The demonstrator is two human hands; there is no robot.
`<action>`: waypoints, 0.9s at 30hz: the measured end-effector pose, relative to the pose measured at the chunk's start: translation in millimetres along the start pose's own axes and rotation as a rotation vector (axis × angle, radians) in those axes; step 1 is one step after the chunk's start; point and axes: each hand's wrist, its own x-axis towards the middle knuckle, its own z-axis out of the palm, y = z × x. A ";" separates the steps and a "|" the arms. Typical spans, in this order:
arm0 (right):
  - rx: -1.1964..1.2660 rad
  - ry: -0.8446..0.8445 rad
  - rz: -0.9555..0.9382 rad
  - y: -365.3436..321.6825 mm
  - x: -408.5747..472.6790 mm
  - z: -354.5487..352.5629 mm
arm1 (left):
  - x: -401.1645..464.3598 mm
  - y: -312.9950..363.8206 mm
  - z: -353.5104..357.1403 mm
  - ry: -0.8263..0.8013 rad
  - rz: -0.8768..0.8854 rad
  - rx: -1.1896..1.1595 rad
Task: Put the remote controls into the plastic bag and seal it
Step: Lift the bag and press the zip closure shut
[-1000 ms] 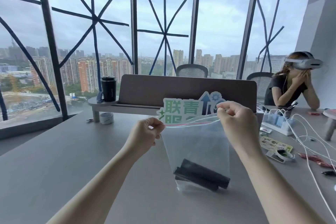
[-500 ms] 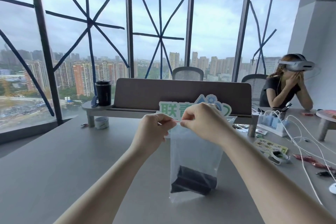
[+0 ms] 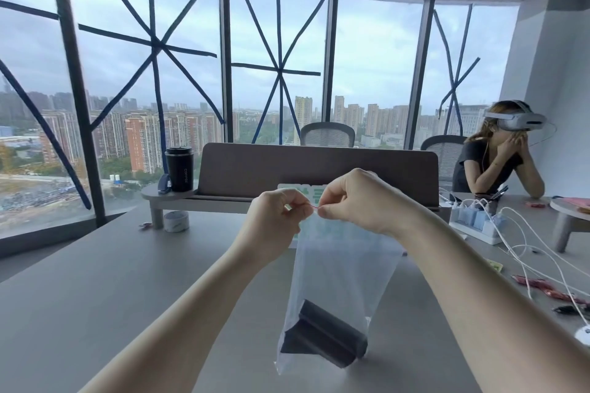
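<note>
Right now I have the remote controls (image 3: 324,340) already lying at the bottom of the plastic bag (image 3: 341,268), which hangs below my hands with its lower corner near the desk (image 3: 95,281). My left hand (image 3: 274,220) and right hand (image 3: 360,204) each pinch the red zip strip, fingertips almost touching. Sealing is the step in hand, I judge. Next I need to run the pinch along the whole strip, pressing firmly. Beyond my hands stands a black cup (image 3: 180,169).
</note>
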 end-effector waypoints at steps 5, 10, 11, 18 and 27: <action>-0.009 -0.073 0.007 -3.2 -5.6 -3.0 | -0.4 2.8 -1.8 -0.012 -0.002 0.007; 0.040 -0.106 0.041 -3.9 -4.6 -4.3 | -2.3 7.0 -4.5 -0.028 0.027 0.019; 0.035 -0.105 0.040 -4.6 -4.4 -4.9 | -2.1 8.0 -5.1 -0.028 0.033 0.022; -0.072 0.030 -0.019 -8.1 -4.7 1.0 | 0.1 8.4 -6.3 0.023 0.052 0.044; -0.162 0.225 -0.035 15.2 -12.6 25.8 | -0.3 -2.8 -7.6 0.295 0.114 0.113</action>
